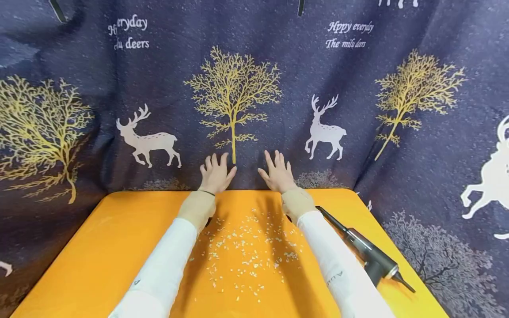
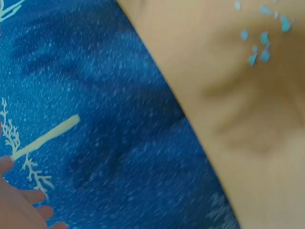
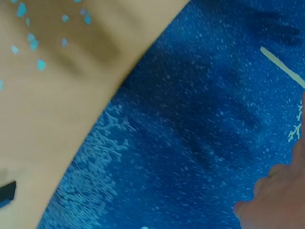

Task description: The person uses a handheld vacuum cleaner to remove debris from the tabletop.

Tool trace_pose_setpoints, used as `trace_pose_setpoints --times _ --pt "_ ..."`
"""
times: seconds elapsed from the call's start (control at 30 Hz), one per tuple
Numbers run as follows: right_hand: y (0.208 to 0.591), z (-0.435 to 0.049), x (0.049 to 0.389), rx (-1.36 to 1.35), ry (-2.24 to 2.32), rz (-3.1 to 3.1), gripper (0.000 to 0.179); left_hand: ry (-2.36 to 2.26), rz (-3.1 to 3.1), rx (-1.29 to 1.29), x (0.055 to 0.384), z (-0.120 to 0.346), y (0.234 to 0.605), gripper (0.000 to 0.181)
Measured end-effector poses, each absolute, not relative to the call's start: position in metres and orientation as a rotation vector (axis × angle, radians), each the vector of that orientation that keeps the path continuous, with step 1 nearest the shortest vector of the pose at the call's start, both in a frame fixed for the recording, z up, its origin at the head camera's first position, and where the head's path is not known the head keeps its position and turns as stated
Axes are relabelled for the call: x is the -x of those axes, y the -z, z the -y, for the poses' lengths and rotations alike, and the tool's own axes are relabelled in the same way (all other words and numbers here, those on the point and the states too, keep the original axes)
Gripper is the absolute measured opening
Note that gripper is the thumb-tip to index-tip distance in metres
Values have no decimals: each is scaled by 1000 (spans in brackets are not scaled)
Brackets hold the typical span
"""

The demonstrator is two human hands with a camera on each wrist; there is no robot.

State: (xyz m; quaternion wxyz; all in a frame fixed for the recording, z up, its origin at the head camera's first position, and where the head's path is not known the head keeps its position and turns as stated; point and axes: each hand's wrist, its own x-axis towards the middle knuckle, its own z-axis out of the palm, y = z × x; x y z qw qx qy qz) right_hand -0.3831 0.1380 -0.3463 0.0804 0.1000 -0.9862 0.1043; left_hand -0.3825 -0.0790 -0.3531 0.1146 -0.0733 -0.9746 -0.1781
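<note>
Both arms reach out over an orange table (image 1: 131,238) toward its far edge. My left hand (image 1: 216,174) is held up with spread fingers and nothing in it; part of it shows at the lower left of the left wrist view. To its right, my right hand (image 1: 278,173) is likewise spread and holds nothing; it appears at the lower right of the right wrist view. Small white paper scraps (image 1: 242,247) lie scattered over the middle of the table, between and below the forearms. A black handheld air blower (image 1: 367,249) lies on the right side, partly hidden by the right sleeve.
A dark blue curtain (image 1: 254,132) printed with gold trees and white deer hangs right behind the table's far edge and along both sides. The blower's long thin nozzle (image 1: 332,218) points toward the far edge, near the right wrist.
</note>
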Motion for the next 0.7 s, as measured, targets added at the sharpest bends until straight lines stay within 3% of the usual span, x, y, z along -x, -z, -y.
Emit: trace_pose_setpoints --times 0.1,0.27,0.47,0.7 --pt "359 -154 373 -272 -349 2956 65 573 2833 212 373 71 370 53" --pt "372 -185 338 -253 -443 2960 43 765 2771 287 345 67 397 31" --pt "384 -227 275 -187 -614 2923 34 917 2820 412 296 77 415 27" --pt "420 -295 208 127 -736 2920 29 961 2875 642 262 55 427 22"
